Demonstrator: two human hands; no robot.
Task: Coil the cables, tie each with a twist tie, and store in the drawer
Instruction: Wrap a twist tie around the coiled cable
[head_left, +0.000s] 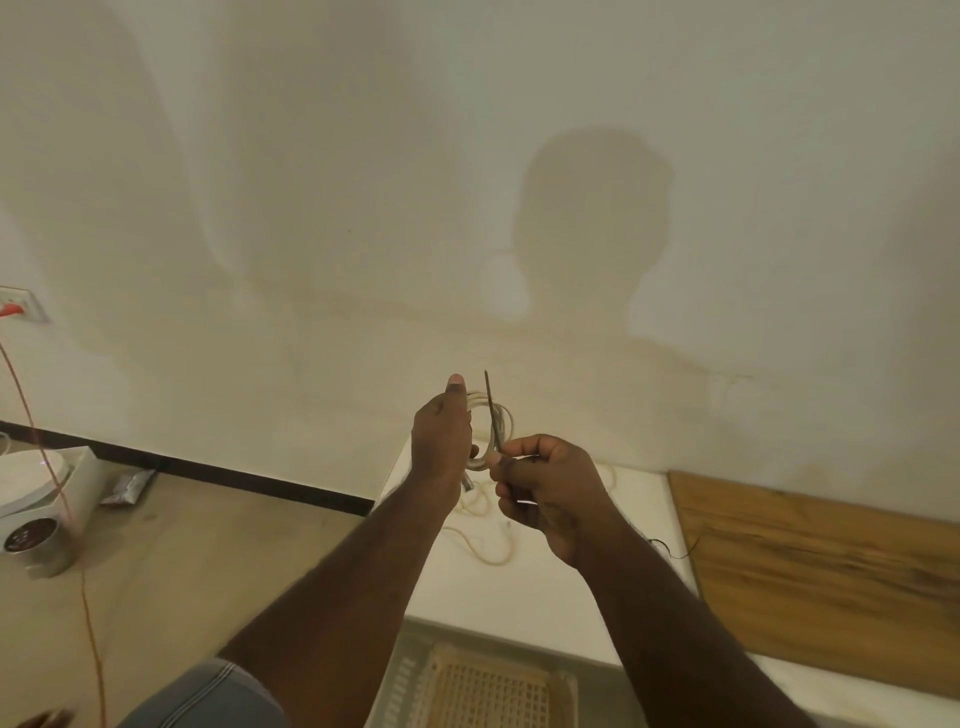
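Observation:
My left hand (441, 434) holds a small coil of white cable (501, 421) up in front of the wall, thumb pointing up. My right hand (545, 486) pinches a thin dark twist tie (492, 410) that stands upright across the coil. More loose white cable (485, 540) lies on the white cabinet top (639, 525) below the hands. An open drawer with a beige mesh basket (488, 686) shows at the bottom edge.
A wooden board (810, 577) lies on the cabinet top at right. On the floor at left stand a white appliance (36, 478), a round tin (31, 538) and a foil packet (127, 486). An orange cord (88, 597) runs from a wall socket (21, 304).

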